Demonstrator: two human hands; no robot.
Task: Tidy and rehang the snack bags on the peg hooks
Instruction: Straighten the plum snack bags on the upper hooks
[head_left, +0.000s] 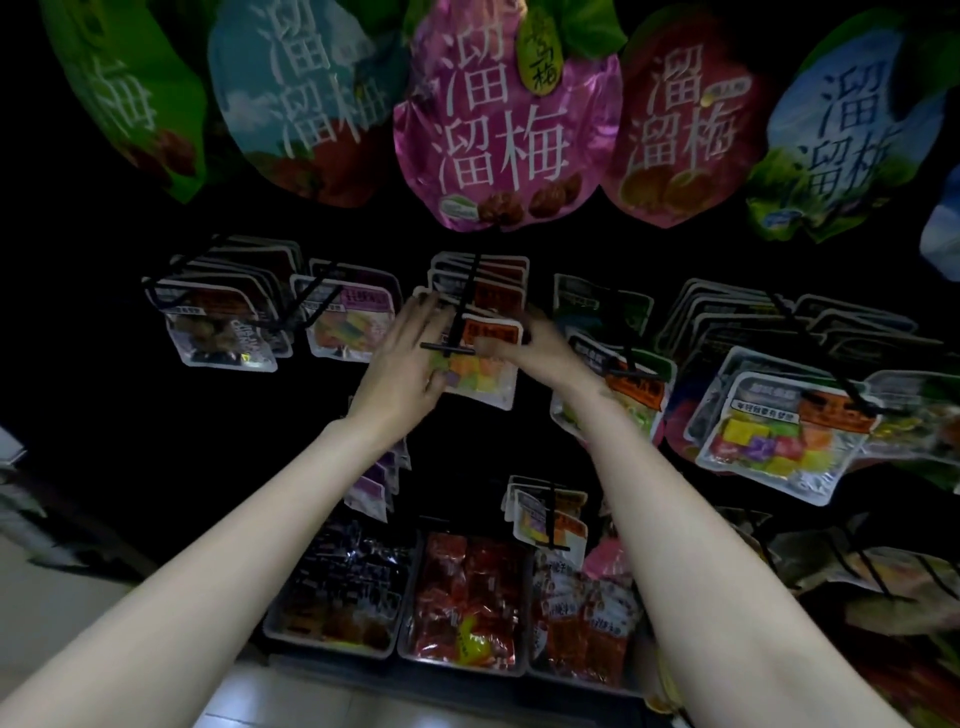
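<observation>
Now the left hand (410, 358) and right hand (524, 345) both grip the front snack bag (480, 371) between them.

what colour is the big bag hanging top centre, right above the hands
Pink-purple bag with large white lettering, seen in the head view.

Arms: two forearms in view, both bare from the bottom edge up to the wrists, no sleeves showing.
Left hand (402, 364): bare, no glove, no ring or watch to be seen.
Right hand (540, 345): bare as well, wrist without strap or band.
Lighting: dim, so finer detail on the fingers is lost.
</observation>
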